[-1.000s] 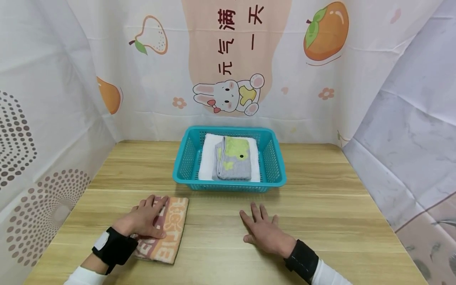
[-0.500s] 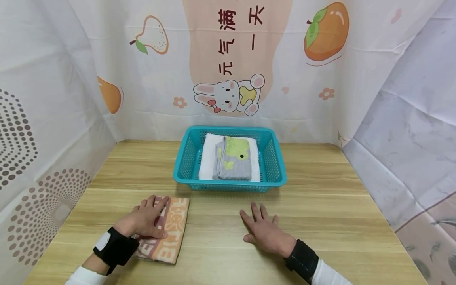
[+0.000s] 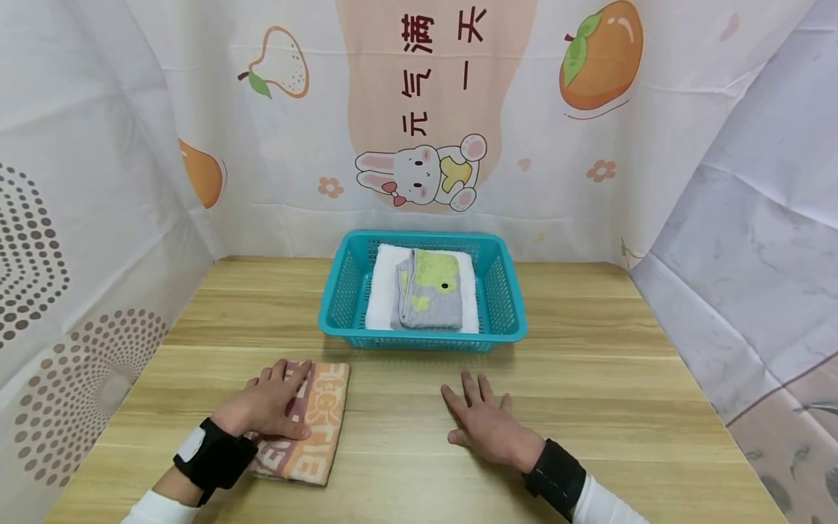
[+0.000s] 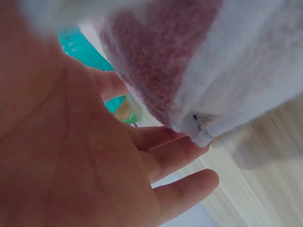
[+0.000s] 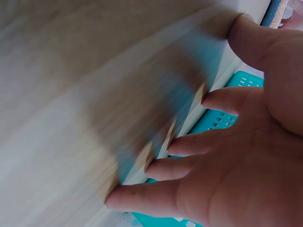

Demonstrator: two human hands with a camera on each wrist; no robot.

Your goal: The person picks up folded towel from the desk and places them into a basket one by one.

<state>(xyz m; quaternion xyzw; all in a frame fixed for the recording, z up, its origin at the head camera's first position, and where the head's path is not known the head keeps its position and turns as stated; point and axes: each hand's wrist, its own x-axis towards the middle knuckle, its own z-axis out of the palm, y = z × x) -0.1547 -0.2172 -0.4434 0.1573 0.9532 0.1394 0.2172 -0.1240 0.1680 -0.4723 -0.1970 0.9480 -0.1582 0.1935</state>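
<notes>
A folded orange and mauve towel (image 3: 321,426) with pale lettering lies on the table at the left. On its left part rests my left hand (image 3: 267,407), thumb and fingers spread; in the left wrist view the fingertips (image 4: 182,149) touch the edge of the towel (image 4: 156,56). My right hand (image 3: 487,428) lies on the bare wood at right of centre, fingers spread and holding nothing. Its fingertips (image 5: 118,196) meet the tabletop in the right wrist view. Behind both hands stands a teal basket (image 3: 421,338) containing a folded white towel (image 3: 382,291) and, on top, a grey-and-green towel (image 3: 432,291).
The wooden table (image 3: 576,349) is bounded by a printed white curtain (image 3: 275,182) at the back and cloth hangings at both sides. Bare wood stretches between the towel and my right hand. Black bands (image 3: 555,479) circle both wrists.
The orange and mauve towel and my left hand have shifted very slightly to the right. My right hand and the basket stay in place.
</notes>
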